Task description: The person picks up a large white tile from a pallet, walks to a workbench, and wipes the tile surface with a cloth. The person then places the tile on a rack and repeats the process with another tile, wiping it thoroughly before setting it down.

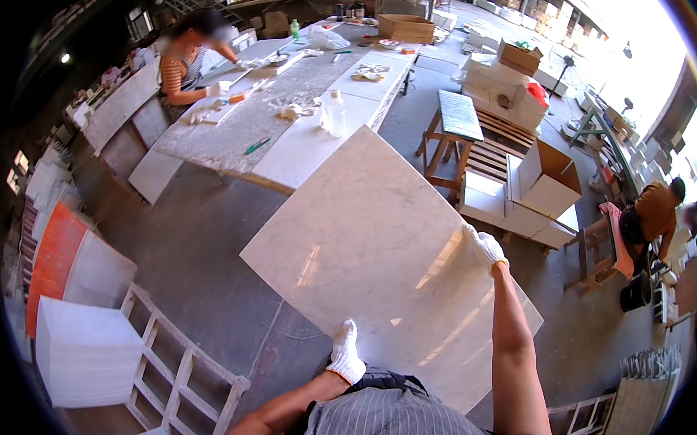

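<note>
A large, polished white marble slab with faint grey veins is held tilted in front of my body, one corner pointing toward the far worktable. My left hand, in a white knit glove, grips its lower left edge with the thumb lying on the face. On the upper right edge, my gloved right hand is closed around the slab, arm stretched forward. The fingers behind the slab are hidden in both cases. Light reflections streak across the glossy surface.
A long worktable carries cloths, a clear plastic bottle and a green-handled tool; a co-worker works there. At right are a wooden stool, a pallet and an opened carton. Stacked white slabs stand left beside a rack.
</note>
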A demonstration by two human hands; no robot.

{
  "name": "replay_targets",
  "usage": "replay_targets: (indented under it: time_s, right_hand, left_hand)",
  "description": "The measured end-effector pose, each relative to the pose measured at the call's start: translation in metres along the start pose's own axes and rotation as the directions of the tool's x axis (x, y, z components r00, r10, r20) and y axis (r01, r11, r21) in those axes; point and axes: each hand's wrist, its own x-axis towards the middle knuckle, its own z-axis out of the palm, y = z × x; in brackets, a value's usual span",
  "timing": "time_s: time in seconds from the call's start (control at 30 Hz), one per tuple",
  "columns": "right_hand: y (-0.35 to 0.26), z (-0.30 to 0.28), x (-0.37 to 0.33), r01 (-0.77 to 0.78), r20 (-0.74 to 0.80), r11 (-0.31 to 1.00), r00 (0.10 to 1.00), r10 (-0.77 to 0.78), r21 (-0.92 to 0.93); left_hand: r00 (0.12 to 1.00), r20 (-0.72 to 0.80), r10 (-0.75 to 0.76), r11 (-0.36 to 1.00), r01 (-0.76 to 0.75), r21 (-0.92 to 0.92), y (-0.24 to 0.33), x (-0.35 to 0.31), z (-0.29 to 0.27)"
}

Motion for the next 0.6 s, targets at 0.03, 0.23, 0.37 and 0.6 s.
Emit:
replay_targets:
  time_s: [0.03, 0.23, 0.37, 0.6]
  right_hand:
    - [0.002, -0.007, 0.008, -0.006, -0.017, 1.000, 1.000, 0.006, -0.002]
    - [0.026, -0.033, 0.079, -0.017, -0.056, 1.000, 0.998, 0.016, -0.022]
    - [0.052, -0.057, 0.136, -0.076, -0.047, 0.996, 0.996, 0.074, -0.049]
    - [0.081, -0.121, 0.267, -0.079, -0.025, 0.997, 0.997, 0.079, -0.008]
  left_hand:
    - [1.000, 0.025, -0.013, 1.000, 0.012, 0.014, 0.001, 0.020, 0.003]
    - [0.991, 0.027, -0.134, 0.990, 0.133, 0.040, 0.014, 0.085, 0.060]
    - [0.984, 0.016, -0.178, 0.977, 0.175, 0.119, 0.031, 0.116, 0.127]
    - [0.996, -0.011, -0.086, 0.987, 0.086, 0.139, 0.019, 0.201, 0.252]
